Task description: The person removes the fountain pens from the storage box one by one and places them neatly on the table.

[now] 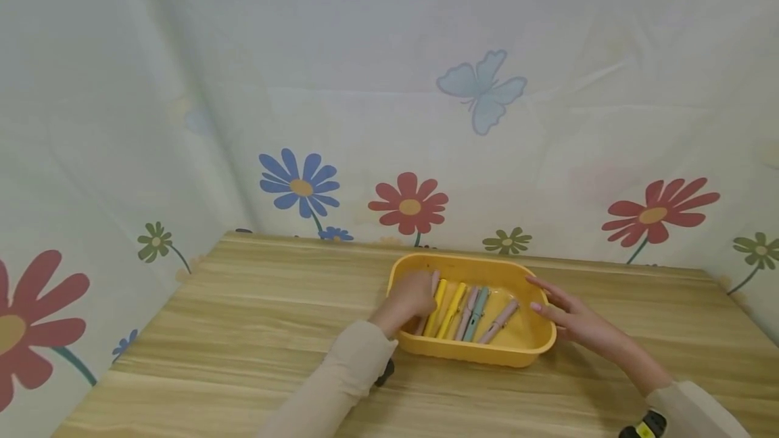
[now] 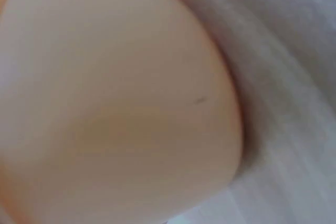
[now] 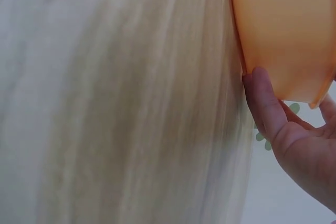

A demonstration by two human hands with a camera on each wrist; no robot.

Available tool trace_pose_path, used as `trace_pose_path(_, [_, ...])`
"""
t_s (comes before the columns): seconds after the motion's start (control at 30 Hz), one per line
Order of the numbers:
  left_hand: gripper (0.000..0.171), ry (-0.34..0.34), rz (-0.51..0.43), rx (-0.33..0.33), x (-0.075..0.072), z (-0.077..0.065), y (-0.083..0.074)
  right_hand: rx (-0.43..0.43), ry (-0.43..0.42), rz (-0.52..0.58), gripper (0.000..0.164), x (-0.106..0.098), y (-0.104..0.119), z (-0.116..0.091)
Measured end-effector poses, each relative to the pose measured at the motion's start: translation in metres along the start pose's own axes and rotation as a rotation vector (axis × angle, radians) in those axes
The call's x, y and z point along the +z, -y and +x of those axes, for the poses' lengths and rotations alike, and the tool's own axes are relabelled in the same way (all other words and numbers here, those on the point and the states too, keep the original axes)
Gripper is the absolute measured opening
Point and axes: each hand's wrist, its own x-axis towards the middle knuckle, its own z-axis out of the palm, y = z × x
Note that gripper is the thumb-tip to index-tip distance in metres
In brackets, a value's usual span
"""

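Observation:
A yellow plastic basin (image 1: pixel 475 355) stands on the table with several slim pens inside, lying side by side: yellow pens (image 1: pixel 452 309), a teal pen (image 1: pixel 476 314) and pale pink pens (image 1: pixel 499 322). My left hand (image 1: pixel 416 295) reaches into its left end, curled over a pink pen (image 1: pixel 435 280) whose ends show past the hand; the fingertips are hidden. At the right end my right hand (image 1: pixel 581 320) holds the basin, thumb over the rim and fingers along the outer wall. The right wrist view shows those fingers (image 3: pixel 265 100) against the wall. Skin and sleeve fill the left wrist view.
The wood-grain table (image 1: pixel 243 316) runs back to a hanging cloth (image 1: pixel 341 86) printed with flowers and a butterfly. Black straps (image 1: pixel 645 424) sit at the wrists, below light sleeves (image 1: pixel 341 377).

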Motion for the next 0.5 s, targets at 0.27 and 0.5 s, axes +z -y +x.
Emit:
trace_pose_path(0.27, [0.006,-0.082,-0.122,0.033,-0.015,0.001,0.006,0.016,-0.004,0.053,0.062,0.001,-0.001,0.000])
trace_pose_path(0.5, [0.033,-0.034,-0.287,0.028,-0.026,-0.003,0.011,0.037,-0.028,0.092,0.064,0.002,-0.002,0.001])
